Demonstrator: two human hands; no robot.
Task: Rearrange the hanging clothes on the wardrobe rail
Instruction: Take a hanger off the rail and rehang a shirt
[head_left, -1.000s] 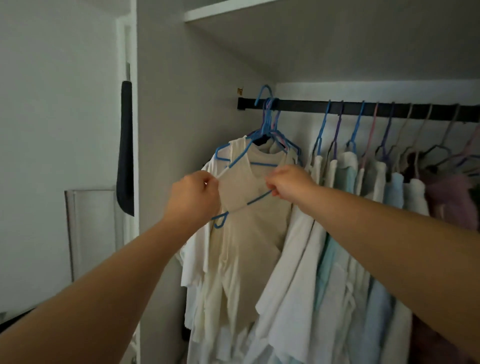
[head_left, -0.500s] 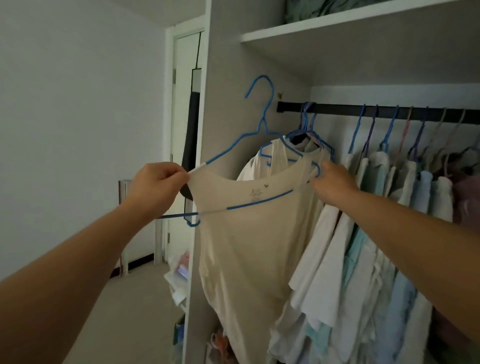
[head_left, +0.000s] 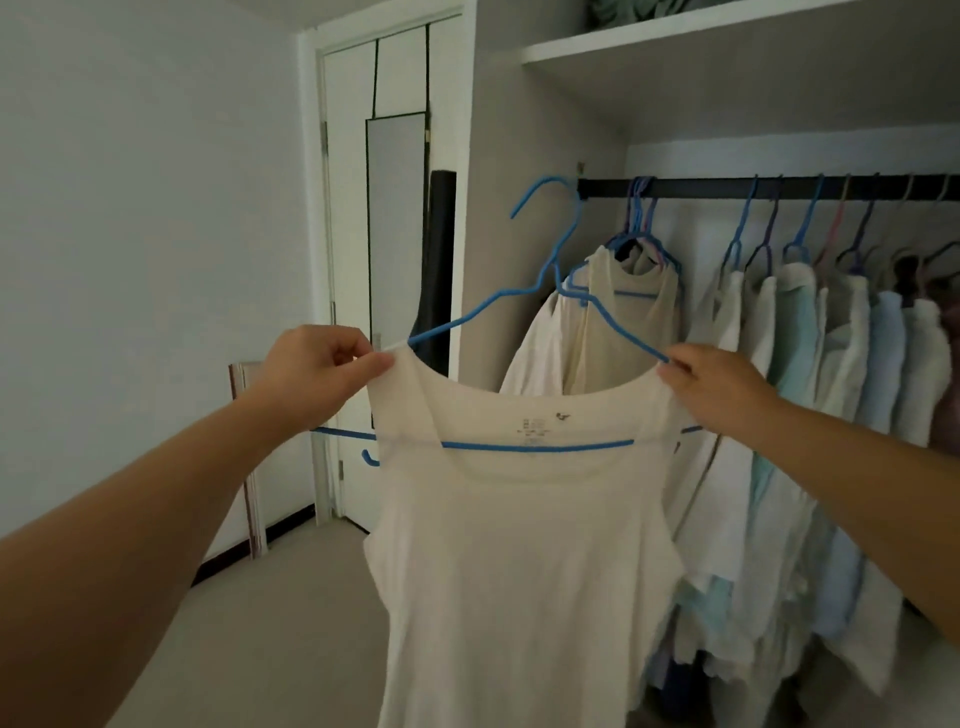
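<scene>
A: Where is the cream top (head_left: 519, 545) relative to the black rail (head_left: 769, 187)?

B: Off it, held out to the left of the rail's end and lower, in front of the wardrobe's side panel (head_left: 498, 218). Its blue hanger (head_left: 540, 446) has the hook free in the air, just left of the rail's end.

A: Any room on the rail?

B: A bare stretch lies between the bunched hangers at the rail's left end and the row of pale shirts (head_left: 831, 353) further right. Left of the rail there is open floor (head_left: 291, 613) toward a white door (head_left: 353, 260).

A: And the hands?

B: Both arms reach forward. The left hand (head_left: 317, 371) pinches the top's left strap against the hanger; the right hand (head_left: 719, 387) pinches the right strap the same way.

A: Above the rail?

B: A white shelf (head_left: 727, 36).
</scene>
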